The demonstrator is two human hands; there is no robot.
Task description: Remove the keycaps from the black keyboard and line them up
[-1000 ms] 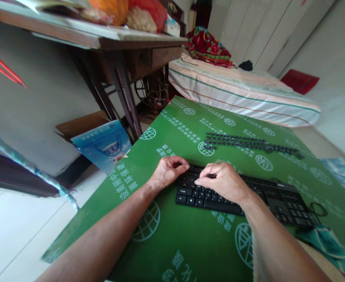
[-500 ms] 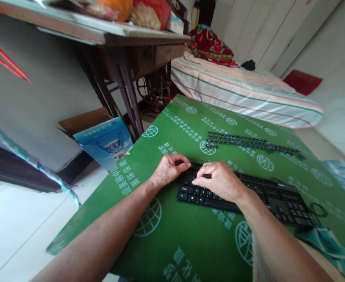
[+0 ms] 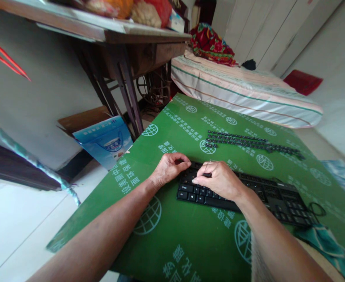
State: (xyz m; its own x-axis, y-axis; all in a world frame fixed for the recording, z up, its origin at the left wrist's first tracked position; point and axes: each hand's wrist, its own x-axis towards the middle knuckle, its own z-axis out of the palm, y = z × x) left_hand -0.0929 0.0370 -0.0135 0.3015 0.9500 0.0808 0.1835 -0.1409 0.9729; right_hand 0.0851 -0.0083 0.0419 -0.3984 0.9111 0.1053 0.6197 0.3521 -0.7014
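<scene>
A black computer keyboard (image 3: 219,202) lies on the green table, its left end under both hands. Bare sockets without caps show in its upper rows, while the lower left rows carry keycaps. My left hand (image 3: 169,169) is closed at the keyboard's far left corner, thumb and forefinger pinched together; what is between them cannot be made out. Over the left part of the keys, my right hand (image 3: 221,180) is closed with curled fingers, and a small black keycap (image 3: 207,175) shows between finger and thumb. Loose black keycaps (image 3: 237,140) lie in rows farther back on the table.
The green printed tabletop (image 3: 172,231) fills the middle. A green cloth (image 3: 326,244) touches the keyboard's near right end, and a cable (image 3: 317,209) loops beside it. Left stand a blue box (image 3: 108,143) and a wooden sewing table (image 3: 149,39). Behind is a bed (image 3: 243,88).
Both hands stay in nearly the same place and pose. The view has shifted very slightly; the keyboard and the loose keycaps have not visibly moved.
</scene>
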